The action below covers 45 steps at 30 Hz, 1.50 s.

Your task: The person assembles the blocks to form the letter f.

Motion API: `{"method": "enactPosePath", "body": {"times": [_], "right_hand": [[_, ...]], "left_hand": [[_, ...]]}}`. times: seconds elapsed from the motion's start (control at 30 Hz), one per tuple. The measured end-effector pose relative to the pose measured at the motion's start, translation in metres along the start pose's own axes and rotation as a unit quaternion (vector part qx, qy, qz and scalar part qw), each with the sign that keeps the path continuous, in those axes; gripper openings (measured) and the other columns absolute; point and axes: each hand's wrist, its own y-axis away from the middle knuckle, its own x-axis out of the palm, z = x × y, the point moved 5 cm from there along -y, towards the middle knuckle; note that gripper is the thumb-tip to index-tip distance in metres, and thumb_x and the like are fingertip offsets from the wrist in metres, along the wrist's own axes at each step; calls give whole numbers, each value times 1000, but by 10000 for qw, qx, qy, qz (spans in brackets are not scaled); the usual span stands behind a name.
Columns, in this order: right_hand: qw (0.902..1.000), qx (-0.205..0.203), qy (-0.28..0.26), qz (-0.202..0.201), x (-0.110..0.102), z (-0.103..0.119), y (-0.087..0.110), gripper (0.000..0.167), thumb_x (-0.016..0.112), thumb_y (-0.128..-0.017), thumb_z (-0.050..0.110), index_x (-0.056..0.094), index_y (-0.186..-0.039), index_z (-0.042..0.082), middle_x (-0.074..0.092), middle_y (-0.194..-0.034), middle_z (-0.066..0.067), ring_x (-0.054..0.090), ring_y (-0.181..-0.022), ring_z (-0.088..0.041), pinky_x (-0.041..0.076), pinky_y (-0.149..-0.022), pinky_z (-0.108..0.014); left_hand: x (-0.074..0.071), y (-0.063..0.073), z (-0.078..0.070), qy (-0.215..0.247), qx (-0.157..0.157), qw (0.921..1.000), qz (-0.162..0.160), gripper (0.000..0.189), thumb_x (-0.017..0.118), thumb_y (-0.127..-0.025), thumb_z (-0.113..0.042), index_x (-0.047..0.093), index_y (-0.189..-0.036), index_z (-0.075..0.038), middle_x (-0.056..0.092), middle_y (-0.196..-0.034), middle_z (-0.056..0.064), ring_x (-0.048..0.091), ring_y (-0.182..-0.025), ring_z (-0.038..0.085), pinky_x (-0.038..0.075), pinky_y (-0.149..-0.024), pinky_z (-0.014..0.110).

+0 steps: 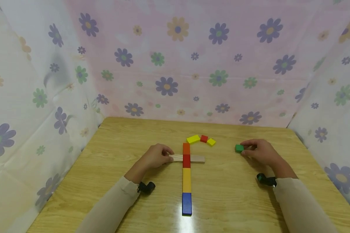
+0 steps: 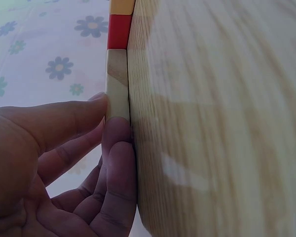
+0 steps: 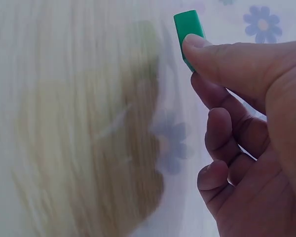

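Observation:
In the head view my left hand [image 1: 157,156] pinches the outer end of a plain wooden block [image 1: 178,158], thumb and fingers on its sides. The inner end of this block meets a red block [image 1: 186,160] in an upright line of blocks on the table. Seen from the left wrist, the wooden block [image 2: 117,84] lies along the tabletop against the red block [image 2: 119,31]. Off to the right, my right hand [image 1: 261,151] pinches a green block [image 1: 239,148] between thumb and fingers. The right wrist view shows the green block [image 3: 188,27] at the fingertips, raised off the table.
The line also has an orange block [image 1: 186,148], a yellow-orange block [image 1: 186,180] and a blue block [image 1: 187,204]. Another plain wooden block [image 1: 197,159] extends to its right. Behind lie a long yellow block [image 1: 193,139], a small red block [image 1: 204,138] and a small yellow block [image 1: 211,142].

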Motion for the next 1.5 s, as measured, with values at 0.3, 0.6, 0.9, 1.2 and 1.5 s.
{"method": "enactPosePath", "body": {"times": [0.3, 0.6, 0.9, 1.2, 1.5], "right_hand": [[9998, -134, -22, -165, 9, 19, 2, 39, 73, -98, 30, 69, -134, 14, 69, -121, -12, 61, -94, -23, 51, -65, -33], [9997, -220, -17, -112, 18, 36, -1, 36, 75, -97, 33, 72, -130, 20, 71, -122, -6, 58, -98, -24, 50, -65, -34], [9997, -129, -115, -152, 24, 44, -7, 34, 76, -95, 35, 73, -127, 22, 72, -119, -4, 58, -97, -25, 50, -67, -35], [9996, 37, -171, -219, 37, 57, -10, 40, 79, -92, 37, 74, -126, 16, 73, -112, -5, 65, -91, -19, 53, -72, -34], [9994, 125, -190, -247, 44, 71, -10, 38, 80, -92, 33, 76, -122, 11, 74, -104, -6, 61, -84, -21, 51, -68, -33]], "left_hand": [[-1, 1, -3, -29, 43, 10000, -17, 20, 77, -94, -21, 78, -113, -15, 66, -86, 1, 56, -73, 17, 48, -65, 29], [1, 0, -1, -13, -14, 10000, 4, 19, 77, -94, -21, 78, -113, -16, 66, -85, 1, 57, -72, 16, 48, -63, 28], [0, 0, 0, -52, 27, 10000, -1, 20, 77, -94, -22, 78, -113, -16, 65, -85, 1, 56, -72, 16, 48, -63, 28], [-1, 1, 0, 3, 17, 10000, -20, 19, 78, -94, -21, 78, -111, -15, 65, -84, 1, 55, -70, 16, 47, -61, 28], [-1, 1, -3, -14, 37, 10000, -51, 19, 78, -94, -20, 78, -112, -15, 65, -86, 2, 55, -70, 16, 46, -61, 28]]}}
